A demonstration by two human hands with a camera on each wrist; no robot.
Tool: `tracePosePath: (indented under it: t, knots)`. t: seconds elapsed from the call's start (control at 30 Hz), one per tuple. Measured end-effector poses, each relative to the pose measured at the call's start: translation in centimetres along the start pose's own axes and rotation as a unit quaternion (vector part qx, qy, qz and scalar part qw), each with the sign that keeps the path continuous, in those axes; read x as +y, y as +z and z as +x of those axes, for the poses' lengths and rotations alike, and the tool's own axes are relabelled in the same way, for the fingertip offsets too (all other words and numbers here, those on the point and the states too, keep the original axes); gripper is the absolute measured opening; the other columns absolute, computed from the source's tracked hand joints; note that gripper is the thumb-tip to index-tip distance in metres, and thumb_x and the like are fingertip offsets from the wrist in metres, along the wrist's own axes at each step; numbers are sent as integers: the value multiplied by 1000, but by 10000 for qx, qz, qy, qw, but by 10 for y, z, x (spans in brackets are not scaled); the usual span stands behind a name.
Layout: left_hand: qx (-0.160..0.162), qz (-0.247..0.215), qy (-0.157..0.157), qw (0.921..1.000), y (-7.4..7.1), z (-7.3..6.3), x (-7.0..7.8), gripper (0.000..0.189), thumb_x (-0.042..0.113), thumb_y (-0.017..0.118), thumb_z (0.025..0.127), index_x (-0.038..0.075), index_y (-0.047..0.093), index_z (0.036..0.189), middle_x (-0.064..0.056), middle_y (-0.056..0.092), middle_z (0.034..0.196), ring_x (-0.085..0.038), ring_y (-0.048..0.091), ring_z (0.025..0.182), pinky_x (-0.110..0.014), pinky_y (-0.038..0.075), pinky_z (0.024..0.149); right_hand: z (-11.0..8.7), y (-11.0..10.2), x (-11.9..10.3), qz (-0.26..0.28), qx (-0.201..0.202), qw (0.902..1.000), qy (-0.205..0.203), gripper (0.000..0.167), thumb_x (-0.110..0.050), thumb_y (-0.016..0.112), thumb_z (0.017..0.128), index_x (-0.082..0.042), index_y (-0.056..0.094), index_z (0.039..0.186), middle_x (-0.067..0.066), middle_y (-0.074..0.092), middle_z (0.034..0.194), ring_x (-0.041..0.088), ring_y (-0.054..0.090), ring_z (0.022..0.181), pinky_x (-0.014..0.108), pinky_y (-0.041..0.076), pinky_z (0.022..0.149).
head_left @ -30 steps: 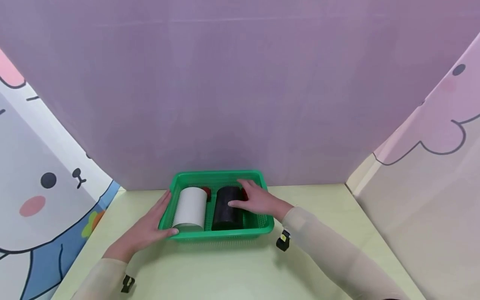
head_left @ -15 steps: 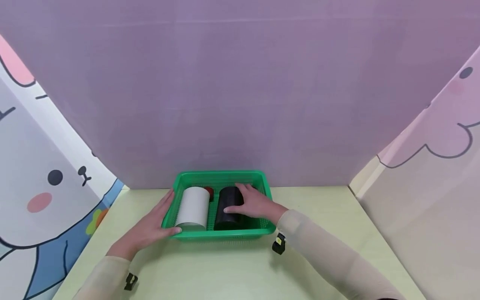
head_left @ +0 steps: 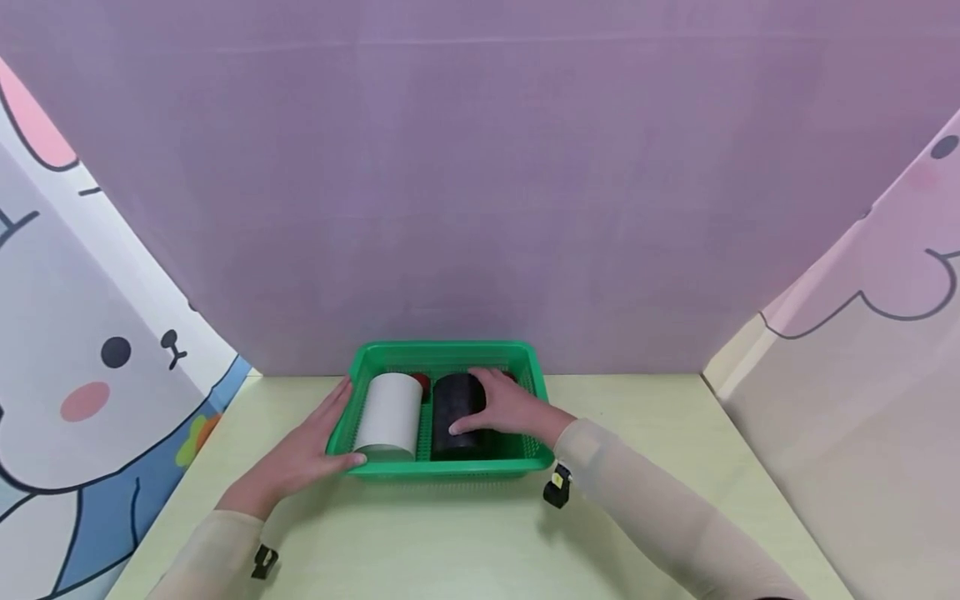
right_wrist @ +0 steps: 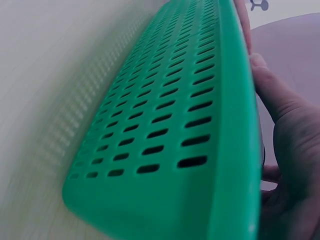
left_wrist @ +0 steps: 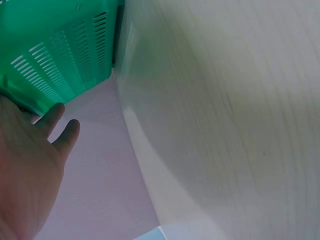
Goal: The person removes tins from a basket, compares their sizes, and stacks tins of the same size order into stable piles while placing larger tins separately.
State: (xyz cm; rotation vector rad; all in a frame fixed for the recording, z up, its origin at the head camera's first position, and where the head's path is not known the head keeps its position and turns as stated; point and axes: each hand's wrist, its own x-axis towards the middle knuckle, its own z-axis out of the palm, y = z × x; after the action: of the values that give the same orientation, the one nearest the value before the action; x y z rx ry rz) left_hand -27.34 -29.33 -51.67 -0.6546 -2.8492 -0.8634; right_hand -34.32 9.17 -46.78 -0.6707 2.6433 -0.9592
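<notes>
A green plastic basket [head_left: 450,469] with slotted walls sits on the table against the purple backdrop. In it lie a white cylinder [head_left: 388,412] on the left and a black cylinder [head_left: 450,408] on the right. The right hand [head_left: 510,408] reaches over the basket's right side and grips the black cylinder, thumb across its near upper surface. The left hand [head_left: 303,457] rests against the basket's left side, thumb on the front rim; the left wrist view shows two of its fingers [left_wrist: 67,140] extended. A small red object [head_left: 422,385] shows between the cylinders, mostly hidden.
More red [head_left: 510,376] peeks out behind the right hand. The pale wood-grain table [head_left: 420,542] extends in front of the basket. A cartoon-printed panel [head_left: 112,400] stands on the left, and another printed panel [head_left: 862,417] on the right.
The right thumb has slid slightly lower on the black cylinder, and the right hand has shifted a little left against the basket. The left hand keeps its place; the whole view has shifted slightly.
</notes>
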Motion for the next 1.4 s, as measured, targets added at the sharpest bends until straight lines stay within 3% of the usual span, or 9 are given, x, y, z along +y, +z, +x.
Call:
tracePosePath:
  t: [0.17,0.4,0.57,0.73,0.9,1.1,1.4]
  knots:
    - [1,-30,5,10000,-1,-2,0,123,57,84,94,7,9,178,-16,9,185,-49,18,166,-76,38,119,-2,2,-6,294,-87,9995,-93,119,-57,95,84,-16,29,175,15,31,176,35,52,146,57,53,113]
    - [-39,-9,-61,10000,-1,0,0,123,60,81,94,9,7,179,-16,8,185,-49,18,166,-76,41,117,-2,3,-16,679,-355,9970,50,119,-51,95,86,-24,23,177,16,20,181,40,39,157,60,50,114]
    - [-40,-23,-81,10000,-1,1,1,123,60,81,94,10,7,179,-15,8,186,-47,17,167,-76,40,118,1,5,-19,1047,-446,9934,117,120,-44,96,87,-22,20,177,17,38,171,38,51,146,58,52,111]
    - [-25,-55,-71,10000,-3,1,4,123,60,82,94,10,8,179,-14,7,186,-47,16,167,-75,37,119,1,14,-20,1381,-288,9900,62,117,-43,95,89,-21,20,176,19,42,160,36,57,132,54,58,101]
    - [-56,-72,-39,10000,-3,2,4,123,59,83,94,8,8,179,-16,8,185,-48,16,167,-75,36,120,1,24,-19,1559,-44,9877,138,116,-45,94,90,-24,19,177,18,41,161,35,56,134,52,59,101]
    - [-94,-104,-81,9999,-1,3,1,123,59,82,95,10,7,179,-14,6,186,-47,15,168,-75,35,121,-2,25,-21,1745,-38,9845,175,120,-40,96,89,-24,15,177,17,49,159,34,60,132,53,59,103]
    - [-59,-55,-16,10000,-3,1,2,122,58,82,96,9,8,179,-15,7,186,-47,16,167,-75,36,121,-2,25,-23,1569,124,9875,-14,127,-37,99,85,-23,11,175,17,56,149,28,67,120,51,59,102]
